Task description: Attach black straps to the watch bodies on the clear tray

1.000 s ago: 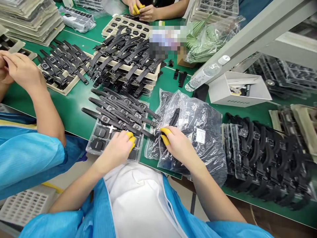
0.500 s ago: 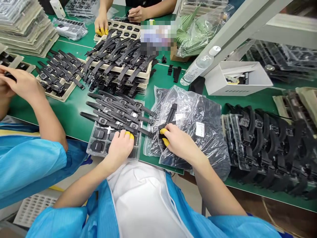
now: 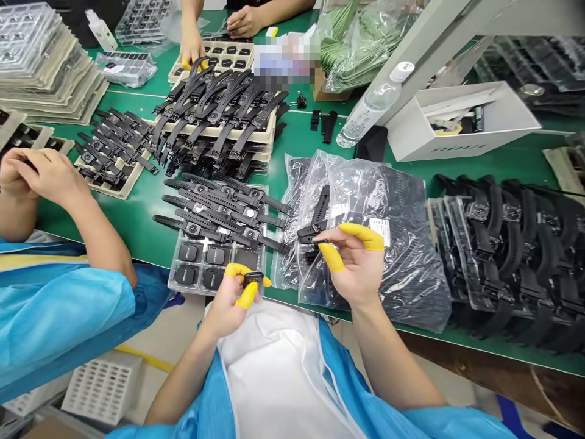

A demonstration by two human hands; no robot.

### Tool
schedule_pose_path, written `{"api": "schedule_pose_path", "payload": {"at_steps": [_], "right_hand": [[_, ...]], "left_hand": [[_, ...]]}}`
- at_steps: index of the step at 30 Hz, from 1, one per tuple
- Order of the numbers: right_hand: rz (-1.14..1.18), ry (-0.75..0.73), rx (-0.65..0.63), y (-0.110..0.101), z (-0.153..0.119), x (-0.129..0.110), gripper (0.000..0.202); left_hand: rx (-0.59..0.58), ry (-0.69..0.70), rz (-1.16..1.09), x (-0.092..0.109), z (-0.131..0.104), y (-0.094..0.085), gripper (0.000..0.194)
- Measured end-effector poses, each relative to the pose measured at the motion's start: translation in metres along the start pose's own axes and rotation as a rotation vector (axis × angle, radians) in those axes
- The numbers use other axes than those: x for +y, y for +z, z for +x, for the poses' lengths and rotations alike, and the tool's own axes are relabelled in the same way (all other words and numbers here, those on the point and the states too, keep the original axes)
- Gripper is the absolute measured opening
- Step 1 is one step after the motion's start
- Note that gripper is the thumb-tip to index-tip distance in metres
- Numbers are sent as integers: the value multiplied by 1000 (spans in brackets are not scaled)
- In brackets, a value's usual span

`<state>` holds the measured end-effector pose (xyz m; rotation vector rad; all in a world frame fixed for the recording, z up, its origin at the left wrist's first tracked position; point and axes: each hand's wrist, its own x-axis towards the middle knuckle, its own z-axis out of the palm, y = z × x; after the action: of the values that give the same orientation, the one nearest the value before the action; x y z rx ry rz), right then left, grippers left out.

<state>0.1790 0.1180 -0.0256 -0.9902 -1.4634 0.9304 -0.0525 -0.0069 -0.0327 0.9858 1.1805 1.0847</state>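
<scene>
Just in front of the tray's near edge, my left hand (image 3: 228, 302), with yellow finger cots, pinches a small black strapless watch case (image 3: 253, 277). My right hand (image 3: 356, 262) is raised over plastic bags, thumb and fingers apart, also with yellow cots. Close to its fingertips, black watch straps (image 3: 320, 210) lie on the bags; whether a fingertip touches one is unclear. The clear compartment tray (image 3: 171, 283) holds square black watch cases (image 3: 186, 274) in its near cells. Across its far part lie several watches with black straps (image 3: 214, 204).
Clear bags of black straps (image 3: 402, 274) lie beside the tray. Loaded watch trays (image 3: 507, 256) stand at right, another stack (image 3: 219, 122) behind. A bottle (image 3: 375, 110) and white box (image 3: 461, 131) sit beyond. Co-workers' hands (image 3: 50, 174) work at left and across the table.
My left hand has come up off the tray with a watch case pinched in it. My right hand has moved right from the strap on the bags, and its fingers have spread.
</scene>
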Motion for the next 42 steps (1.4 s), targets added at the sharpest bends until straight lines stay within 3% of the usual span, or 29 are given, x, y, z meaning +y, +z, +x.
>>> {"api": "schedule_pose_path", "payload": {"at_steps": [3, 6, 11, 14, 17, 21, 27, 31, 36, 38, 42], "right_hand": [[397, 216, 3, 20, -10, -23, 30], [704, 557, -202, 39, -32, -40, 37], [1061, 961, -369, 56, -69, -37, 44], [1104, 1087, -421, 58, -75, -31, 49], [991, 1021, -447, 59, -74, -30, 46], [710, 847, -588, 58, -74, -30, 47], [628, 909, -761, 53, -76, -29, 48], [657, 973, -656, 55, -81, -25, 42], [734, 1017, -485, 55, -81, -23, 38], [760, 1017, -499, 51, -79, -23, 37], [726, 983, -677, 46, -77, -22, 37]], "left_hand": [[-29, 31, -86, -4, 4, 10, 22], [-21, 60, -20, -2, 6, 9, 20], [-33, 82, 185, 3, 5, -1, 27], [-65, 183, 370, 2, 5, -7, 33], [-66, 339, 524, -1, 6, -9, 44], [-74, 461, 658, -2, 8, -11, 55], [-174, 515, 734, 4, 8, -13, 57], [-163, 509, 784, 4, 6, -11, 52], [0, 524, 801, -6, 1, -8, 52], [5, 505, 790, -8, 1, -8, 52], [-119, 473, 739, -4, 3, -9, 55]]}}
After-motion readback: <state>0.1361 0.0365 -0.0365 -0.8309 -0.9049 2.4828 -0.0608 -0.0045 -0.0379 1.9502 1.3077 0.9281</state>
